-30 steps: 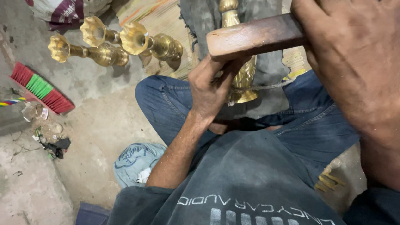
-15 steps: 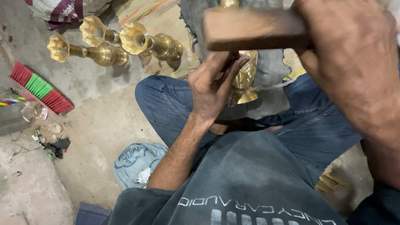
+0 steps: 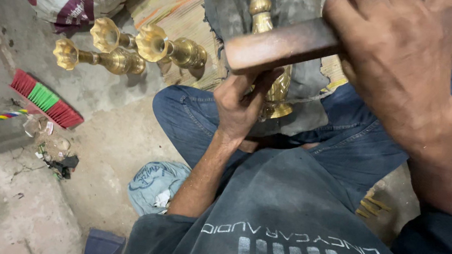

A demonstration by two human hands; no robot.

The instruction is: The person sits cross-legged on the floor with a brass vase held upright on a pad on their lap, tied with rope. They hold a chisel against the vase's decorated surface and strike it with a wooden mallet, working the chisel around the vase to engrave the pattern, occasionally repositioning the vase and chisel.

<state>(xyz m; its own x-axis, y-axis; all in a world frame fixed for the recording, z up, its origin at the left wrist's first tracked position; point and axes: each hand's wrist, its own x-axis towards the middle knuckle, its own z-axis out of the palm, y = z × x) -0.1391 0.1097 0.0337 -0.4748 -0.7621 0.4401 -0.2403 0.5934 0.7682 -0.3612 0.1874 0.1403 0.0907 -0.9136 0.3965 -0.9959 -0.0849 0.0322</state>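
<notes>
The person is sitting cross-legged on the floor [image 3: 104, 149], working a tall brass piece [image 3: 275, 66] that is standing upright at the upper centre of the frame, between the knees and against a dark cloth [image 3: 301, 76]. The left hand [image 3: 241, 104] is closing around the lower part of the brass piece, fingers wrapped on it to steady it. The right hand [image 3: 400, 66], at the upper right, is clenching fully around a wooden mallet [image 3: 285, 45], whose blunt end is hovering just beside the brass stem. This looks like the striking step, with the mallet raised over the work; a next blow would call for the left hand holding the piece square and the mallet landing clear of its fingers. Three finished-looking brass stands [image 3: 129, 48] are lying on the floor at the upper left, near a coloured brush [image 3: 46, 99].
</notes>
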